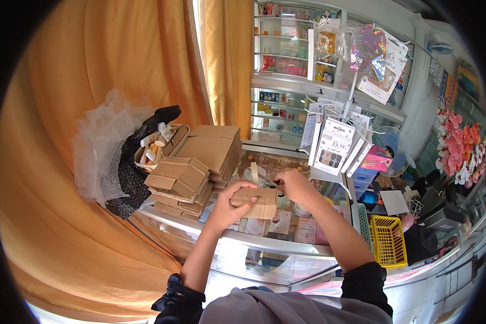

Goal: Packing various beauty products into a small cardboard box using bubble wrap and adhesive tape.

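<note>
My left hand (229,203) grips a small folded cardboard box (264,205) above the glass counter, with the thumb across its top and the fingers along the far side. A pale strip of tape (254,171) sticks up behind the box. Just beyond the box's right end, my right hand (296,187) is closed around a pair of scissors (273,183). Their dark handle and part of a blade show; the fingers hide the rest.
Flattened cardboard boxes (210,152) and smaller folded ones (178,178) are stacked left, by a basket of bottles (156,148) and bubble wrap (117,162). A rack of hanging packets (334,143) and a yellow basket (389,243) stand right. Under the glass counter top (324,184) lie packaged products.
</note>
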